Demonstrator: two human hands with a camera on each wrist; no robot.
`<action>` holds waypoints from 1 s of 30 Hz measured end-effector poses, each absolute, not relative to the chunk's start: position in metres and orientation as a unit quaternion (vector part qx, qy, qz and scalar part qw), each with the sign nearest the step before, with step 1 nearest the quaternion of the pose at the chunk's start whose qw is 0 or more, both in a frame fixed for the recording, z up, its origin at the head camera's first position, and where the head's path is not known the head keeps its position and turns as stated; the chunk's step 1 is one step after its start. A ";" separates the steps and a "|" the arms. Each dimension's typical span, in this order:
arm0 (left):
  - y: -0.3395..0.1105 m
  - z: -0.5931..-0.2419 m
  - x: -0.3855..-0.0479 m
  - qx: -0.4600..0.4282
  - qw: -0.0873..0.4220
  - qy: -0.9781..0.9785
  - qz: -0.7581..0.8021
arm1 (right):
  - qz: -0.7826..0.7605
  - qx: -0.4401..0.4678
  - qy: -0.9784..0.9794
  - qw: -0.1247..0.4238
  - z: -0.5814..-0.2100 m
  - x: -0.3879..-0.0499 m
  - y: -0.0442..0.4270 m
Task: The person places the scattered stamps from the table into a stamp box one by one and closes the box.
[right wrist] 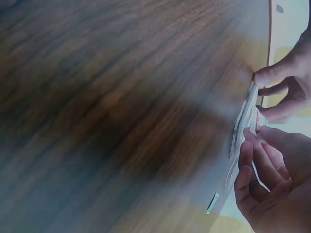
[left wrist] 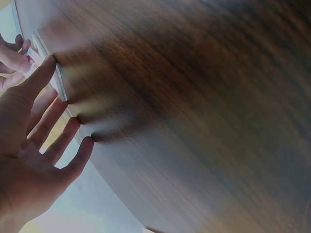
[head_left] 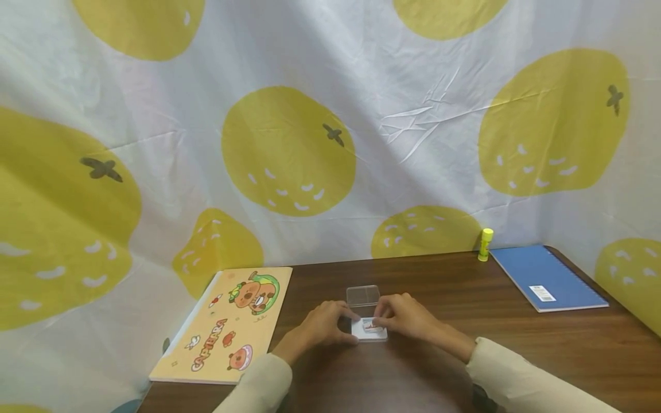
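Observation:
A small flat white box (head_left: 356, 330), perhaps a stack of cards in a clear tray, lies on the table. My left hand (head_left: 325, 326) holds its left side between thumb and index finger; in the left wrist view the other fingers of this hand (left wrist: 34, 145) spread down to the tabletop. From the right, my right hand (head_left: 408, 316) pinches the edge of a small whitish piece with a red print (head_left: 370, 326) on top of the box. The right wrist view shows that hand's (right wrist: 277, 179) curled fingers, partly hiding the piece. Just behind the box is a clear plastic lid (head_left: 362, 296).
A capybara-print book (head_left: 222, 327) lies at the left of the brown table (head_left: 428, 378). At the back right stand a yellow-green glue stick (head_left: 485, 245) and, lying flat, a blue spiral notebook (head_left: 547, 275). A fruit-patterned curtain (head_left: 361, 189) hangs behind.

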State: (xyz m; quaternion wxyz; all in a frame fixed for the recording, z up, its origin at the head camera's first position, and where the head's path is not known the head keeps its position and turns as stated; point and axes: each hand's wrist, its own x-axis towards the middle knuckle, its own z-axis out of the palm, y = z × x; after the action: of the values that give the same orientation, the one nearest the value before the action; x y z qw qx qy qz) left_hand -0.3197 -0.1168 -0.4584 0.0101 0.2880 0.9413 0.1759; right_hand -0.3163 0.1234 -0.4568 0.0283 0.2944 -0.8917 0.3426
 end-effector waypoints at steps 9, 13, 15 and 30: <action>-0.118 -0.459 -0.321 0.296 0.004 0.939 0.175 | 0.344 0.273 -0.897 0.042 -0.459 -0.314 0.112; -0.118 -0.460 -0.322 0.298 0.000 0.939 0.173 | 0.340 0.273 -0.899 0.049 -0.462 -0.316 0.109; -0.117 -0.460 -0.322 0.292 0.003 0.940 0.174 | 0.343 0.270 -0.898 0.047 -0.463 -0.316 0.108; -0.118 -0.459 -0.321 0.291 0.006 0.942 0.167 | 0.330 0.265 -0.905 0.046 -0.468 -0.318 0.101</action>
State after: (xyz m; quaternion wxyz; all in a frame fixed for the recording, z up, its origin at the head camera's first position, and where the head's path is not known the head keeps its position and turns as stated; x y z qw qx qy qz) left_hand -0.3209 -0.1175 -0.4588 0.0056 0.2907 0.9421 0.1669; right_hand -0.3178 0.1012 -0.4679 0.0460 0.2648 -0.9048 0.3302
